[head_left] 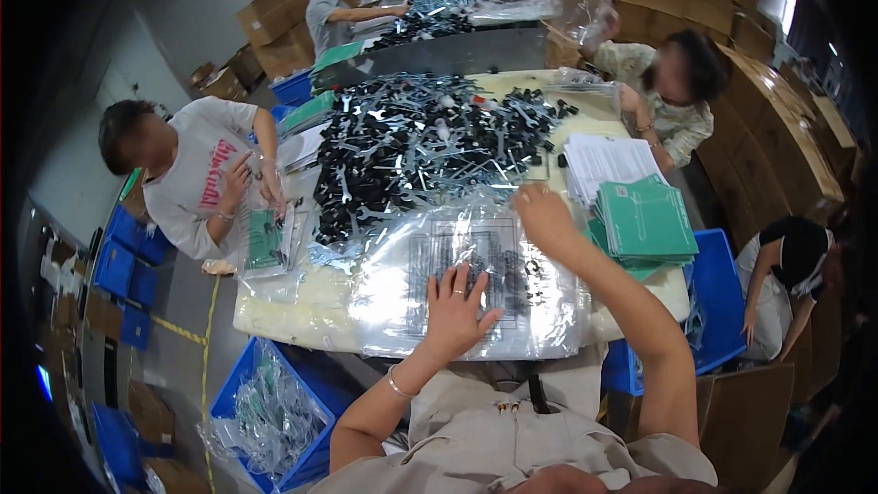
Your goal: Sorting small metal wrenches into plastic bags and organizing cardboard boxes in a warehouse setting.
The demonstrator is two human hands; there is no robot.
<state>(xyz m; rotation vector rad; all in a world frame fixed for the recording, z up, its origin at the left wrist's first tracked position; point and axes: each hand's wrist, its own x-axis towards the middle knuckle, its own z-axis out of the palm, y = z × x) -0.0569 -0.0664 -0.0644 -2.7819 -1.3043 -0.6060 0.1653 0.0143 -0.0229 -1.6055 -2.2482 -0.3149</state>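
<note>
A person's bare left hand [460, 313], banded by a ring and a bracelet, lies open with fingers spread on a stack of clear plastic bags [389, 297] at the center of the frame, near the table's lower edge. The right hand [544, 217] is curled at the stack's upper right corner, beside the lower right fringe of the hardware; whether its fingers grip anything cannot be told from this angle.

Above the bags, a broad heap of silver open-end wrenches and black parts [430, 142] covers the middle of the pale yellow tabletop [283, 316]. At right of center, green booklets [645, 220] sit stacked just below a pile of white printed sheets [599, 160].

At left, a co-worker in a white T-shirt [197, 151] holds a clear bag containing a green booklet [265, 240]. At upper right, another in a patterned shirt [688, 133] has hands near clear plastic, while a third, at upper left of center [326, 23], reaches toward a second heap of metal parts [439, 2].

A blue bin [309, 391] filled with clear plastic packets stands at lower left; another blue bin [727, 288] stands at right, beside the table.
</note>
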